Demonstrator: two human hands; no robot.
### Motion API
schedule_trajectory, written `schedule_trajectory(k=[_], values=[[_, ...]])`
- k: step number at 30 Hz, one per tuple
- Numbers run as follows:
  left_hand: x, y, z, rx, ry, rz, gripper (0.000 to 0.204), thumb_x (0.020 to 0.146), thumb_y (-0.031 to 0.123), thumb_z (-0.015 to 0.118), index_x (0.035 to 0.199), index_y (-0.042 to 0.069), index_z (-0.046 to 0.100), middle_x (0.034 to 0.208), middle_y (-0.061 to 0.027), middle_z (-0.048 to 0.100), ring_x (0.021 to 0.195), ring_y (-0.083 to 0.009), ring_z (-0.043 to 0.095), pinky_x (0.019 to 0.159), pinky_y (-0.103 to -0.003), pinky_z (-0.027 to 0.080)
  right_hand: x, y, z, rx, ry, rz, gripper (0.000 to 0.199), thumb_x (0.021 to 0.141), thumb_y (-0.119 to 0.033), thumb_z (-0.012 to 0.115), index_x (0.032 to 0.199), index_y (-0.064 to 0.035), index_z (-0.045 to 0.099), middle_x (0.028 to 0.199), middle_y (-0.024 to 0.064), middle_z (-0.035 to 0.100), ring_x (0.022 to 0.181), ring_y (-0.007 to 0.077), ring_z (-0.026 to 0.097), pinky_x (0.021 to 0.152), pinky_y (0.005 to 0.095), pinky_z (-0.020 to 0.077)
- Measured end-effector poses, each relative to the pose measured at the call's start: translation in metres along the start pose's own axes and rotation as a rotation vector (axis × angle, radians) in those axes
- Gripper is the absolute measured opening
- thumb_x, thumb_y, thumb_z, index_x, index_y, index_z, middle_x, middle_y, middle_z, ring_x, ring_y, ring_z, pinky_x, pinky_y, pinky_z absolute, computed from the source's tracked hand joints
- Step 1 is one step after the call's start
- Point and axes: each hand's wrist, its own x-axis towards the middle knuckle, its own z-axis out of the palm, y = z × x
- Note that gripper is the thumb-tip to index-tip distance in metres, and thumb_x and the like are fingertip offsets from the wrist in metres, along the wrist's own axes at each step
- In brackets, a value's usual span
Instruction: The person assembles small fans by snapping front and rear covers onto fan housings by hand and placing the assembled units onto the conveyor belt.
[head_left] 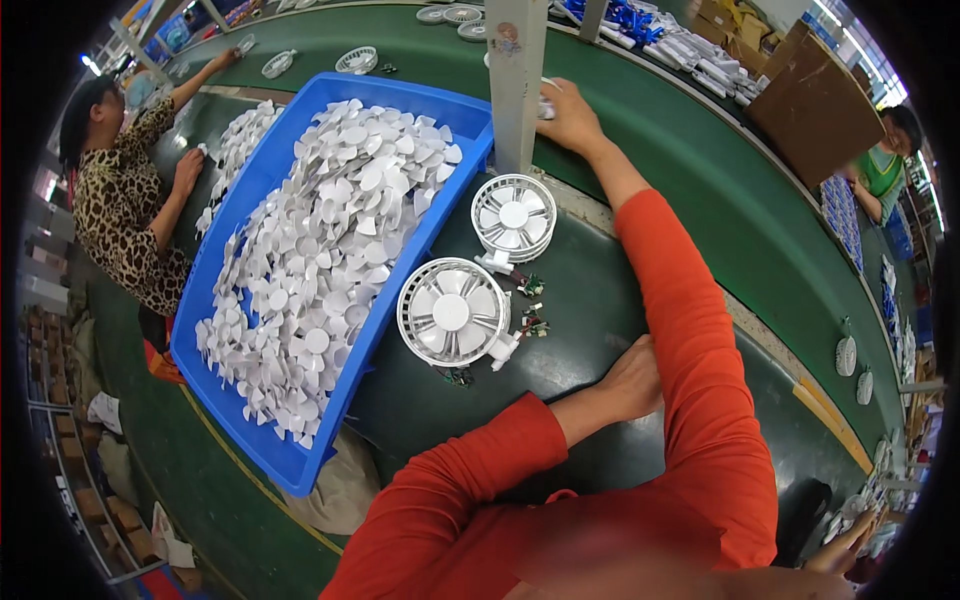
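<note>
My right hand (572,118) reaches over the green conveyor, its fingers closed on a white plastic piece (546,107) mostly hidden behind the grey post. On the dark bench, my left hand (630,384) rests beside my right sleeve, which covers part of it; its fingers are hidden. Left of it lie two round white fan heads, a nearer one (451,312) and a farther one (513,216), with blades inside ribbed housings. Small green circuit boards (534,322) on wires lie beside them. A blue bin (352,392) at left holds a heap of white fan blades (325,255).
The grey post (515,90) stands between the bin and my right hand. Fan housings (357,60) lie on the green conveyor (690,200), more (846,355) at right. A co-worker (130,190) works beyond the bin; another person (885,165) is across the conveyor near a cardboard box (815,105).
</note>
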Motion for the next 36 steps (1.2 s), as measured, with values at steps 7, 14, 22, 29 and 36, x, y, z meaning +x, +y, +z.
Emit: schedule_trajectory(k=[7,14,22,29,36], values=[[0.000,-0.001,0.001,-0.028,-0.213,-0.096,0.008,0.067,0.000,0.058,0.070,0.006,0.062,0.075,-0.0063,0.062,0.085,-0.0261,0.059,0.082,-0.038,0.043,-0.086,-0.031,-0.102,0.358,-0.015,-0.006,0.063,0.069,-0.025,0.078,0.127,-0.0115,0.056,0.136,0.0156,0.046,0.127,0.0290,0.043,0.106,0.0363,0.0339],[0.000,-0.002,0.004,0.017,-0.198,-0.078,0.009,0.070,0.002,0.056,0.069,0.007,0.063,0.076,-0.0091,0.063,0.085,-0.0279,0.060,0.082,-0.040,0.044,-0.121,-0.121,-0.129,0.305,-0.126,-0.315,0.069,0.065,-0.015,0.081,0.128,-0.0150,0.054,0.143,0.0186,0.036,0.130,0.0339,0.039,0.105,0.0391,0.0360],[0.001,0.001,0.003,0.036,-0.238,-0.085,0.009,0.069,0.002,0.056,0.067,0.007,0.063,0.074,-0.0091,0.064,0.084,-0.0284,0.060,0.081,-0.041,0.045,-0.140,-0.124,-0.138,0.178,-0.159,-0.282,0.063,0.071,-0.023,0.079,0.128,-0.0171,0.054,0.146,0.0167,0.031,0.125,0.0337,0.045,0.097,0.0412,0.0441],[-0.004,-0.003,0.003,0.034,-0.216,-0.036,0.010,0.071,0.002,0.055,0.070,0.008,0.063,0.075,-0.0072,0.062,0.086,-0.0275,0.060,0.081,-0.040,0.044,-0.237,-0.026,-0.148,-0.219,0.139,0.067,0.040,0.081,-0.020,0.069,0.119,-0.0098,0.060,0.133,0.0189,0.049,0.118,0.0358,0.050,0.097,0.0420,0.0424],[0.002,-0.009,0.006,0.026,-0.221,0.013,0.009,0.072,0.003,0.056,0.072,0.010,0.063,0.076,-0.0052,0.065,0.083,-0.0272,0.061,0.076,-0.040,0.045,-0.285,0.008,-0.126,-0.390,0.309,0.228,0.027,0.081,-0.023,0.065,0.102,-0.0056,0.066,0.115,0.0181,0.062,0.107,0.0357,0.056,0.094,0.0446,0.0419]])
